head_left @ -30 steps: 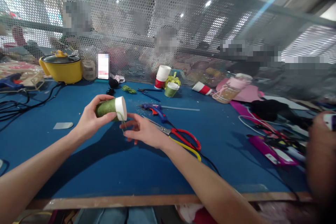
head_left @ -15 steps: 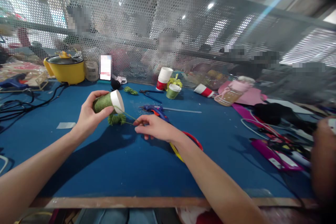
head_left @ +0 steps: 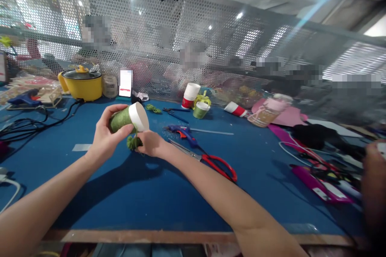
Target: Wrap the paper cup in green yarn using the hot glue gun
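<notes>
Head view, starting at the near edge: a bare wooden table lip (head_left: 135,236) runs across the bottom, and beyond it the blue mat (head_left: 144,196) lies open between and under both forearms. That's the widest free patch here.

Just above it, the left hand (head_left: 104,138) is wrapped round a cup (head_left: 126,117), fingers closed on its green-wound side. The cup is held tilted above the mat at centre-left, white rim toward the right. The right hand (head_left: 150,143) sits right beside it, fingertips pinched on a small yarn ball (head_left: 132,143) that hangs just under the rim. A strand runs up from the ball to the cup.

To the right, one pair of red scissors (head_left: 217,164) lies close to the right forearm. Cables (head_left: 27,122) crowd the left edge. At the right edge there's a blurred hand of another person (head_left: 374,184) over a clutter of pink and black items.

Farther back I count two glue guns: one (head_left: 183,131) mid-table, one (head_left: 24,98) far left. Then come one stack of cups (head_left: 190,94), one green cup (head_left: 200,109) touching it and one red cup (head_left: 235,108) on its side. One yellow pot (head_left: 82,85) stands against the mesh screen (head_left: 211,36), which closes off the far edge.
</notes>
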Available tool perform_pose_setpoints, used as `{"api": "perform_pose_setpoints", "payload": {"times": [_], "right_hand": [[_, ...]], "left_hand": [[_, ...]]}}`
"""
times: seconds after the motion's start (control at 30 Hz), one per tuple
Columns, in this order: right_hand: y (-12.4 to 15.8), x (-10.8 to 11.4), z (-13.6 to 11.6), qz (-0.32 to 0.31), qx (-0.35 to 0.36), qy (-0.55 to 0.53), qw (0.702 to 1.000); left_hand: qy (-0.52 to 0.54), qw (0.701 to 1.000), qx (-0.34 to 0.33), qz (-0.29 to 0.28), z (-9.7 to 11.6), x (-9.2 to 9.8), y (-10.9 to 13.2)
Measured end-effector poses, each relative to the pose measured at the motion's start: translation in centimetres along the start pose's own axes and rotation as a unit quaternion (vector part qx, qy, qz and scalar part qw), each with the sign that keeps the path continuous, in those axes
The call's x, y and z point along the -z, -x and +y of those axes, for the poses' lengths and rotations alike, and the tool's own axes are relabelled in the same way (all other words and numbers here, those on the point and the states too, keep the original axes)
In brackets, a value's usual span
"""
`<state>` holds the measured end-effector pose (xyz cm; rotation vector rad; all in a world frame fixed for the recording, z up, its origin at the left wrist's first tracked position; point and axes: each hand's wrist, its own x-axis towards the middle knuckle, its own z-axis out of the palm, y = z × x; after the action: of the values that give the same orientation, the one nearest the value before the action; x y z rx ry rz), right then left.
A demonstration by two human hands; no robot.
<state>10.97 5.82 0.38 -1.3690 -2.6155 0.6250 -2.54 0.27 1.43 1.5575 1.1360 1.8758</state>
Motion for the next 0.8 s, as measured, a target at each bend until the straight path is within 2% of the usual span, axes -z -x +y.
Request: {"api": "perform_pose_setpoints", "payload": {"times": [0.1,0.2,0.37,0.47,0.63,0.8], "right_hand": [[-0.1,0.6,0.5,-0.001,-0.007,-0.051,0.999],[-0.8,2.4,1.9,0.023,-0.033,-0.125,0.991],[-2.8,5.3,4.0,0.178,-0.074,-0.212,0.958],[-2.5,6.1,5.1,0.214,-0.096,-0.223,0.946],[0.9,7.1,7.8,0.216,-0.146,-0.158,0.952],[4.0,7.2,10.8,0.157,-0.235,-0.039,0.958]], "left_hand": [[0.004,1.0,-0.003,0.0,0.2,0.0,0.0],[0.012,1.0,-0.003,-0.003,0.4,0.0,0.0],[-0.009,1.0,-0.005,-0.022,0.3,-0.1,0.2],[-0.034,0.999,0.002,-0.043,0.3,-0.1,0.3],[-0.088,0.991,0.001,-0.096,0.6,-0.5,0.6],[-0.151,0.962,-0.088,-0.209,0.5,-1.5,1.9]]}}
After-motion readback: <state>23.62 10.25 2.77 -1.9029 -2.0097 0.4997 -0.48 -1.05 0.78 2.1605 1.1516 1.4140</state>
